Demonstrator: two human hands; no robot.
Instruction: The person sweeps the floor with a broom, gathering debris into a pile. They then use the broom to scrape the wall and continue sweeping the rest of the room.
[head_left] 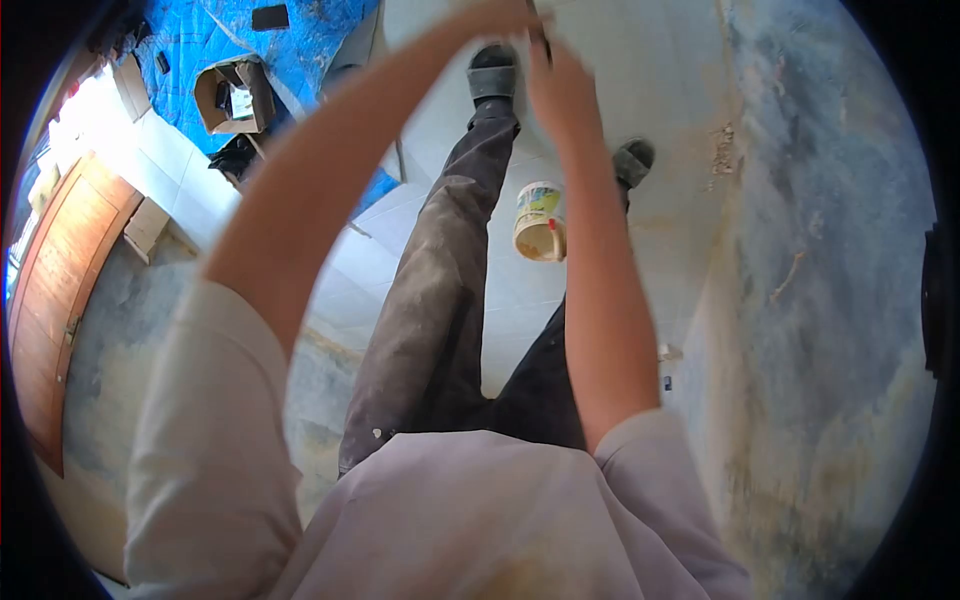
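Note:
My right hand [560, 85] is stretched forward near the top edge, its fingers wrapped round a narrow dark tool [541, 42]. Just above it, my left hand [498, 18] meets the upper end of the same tool. Its fingers are smeared by motion and partly cut off by the frame edge, so their grip does not show clearly. What kind of tool this is I cannot make out. Below my right wrist, a white bucket [540, 200] with a green and yellow label stands on the floor. A pale handle with a red tip shows at its mouth.
Blue sheeting [330, 40] covers the floor at upper left, bearing an open cardboard box [262, 100]. A brown wooden door [75, 270] stands at left. Along the right runs a mottled grey wall [820, 280], with crumbled debris [724, 150] at its foot.

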